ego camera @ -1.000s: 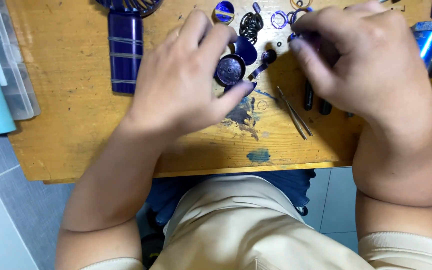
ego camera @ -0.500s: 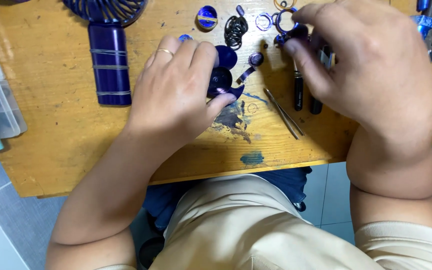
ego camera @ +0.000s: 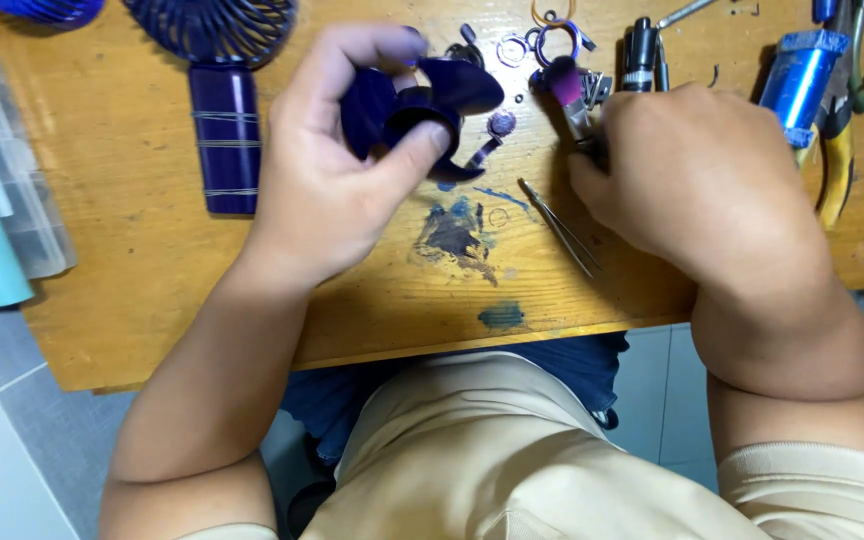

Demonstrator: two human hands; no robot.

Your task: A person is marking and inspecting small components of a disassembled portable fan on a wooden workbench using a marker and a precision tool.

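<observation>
My left hand [ego camera: 337, 165] grips a dark blue fan propeller [ego camera: 422, 105] between thumb and fingers, lifted just above the wooden table [ego camera: 132, 270]. My right hand [ego camera: 692, 170] is closed around a small brush [ego camera: 570, 95] with a purple-pink tip, which points toward the small parts at the table's far side. Thin metal tweezers [ego camera: 560, 226] lie on the wood just left of my right hand. A small round purple part [ego camera: 500, 124] rests between the two hands.
A dark blue handheld fan body [ego camera: 224, 100] lies at the far left. Small rings and washers [ego camera: 537, 45] are scattered at the back. A blue cylinder [ego camera: 797, 75] and yellow-handled pliers [ego camera: 837, 160] sit at right. Clear plastic boxes [ego camera: 2, 170] stand at the left edge.
My left hand has lifted the blue propeller off the table and turned it up. My right hand has shifted down with the brush. The camera view has moved closer.
</observation>
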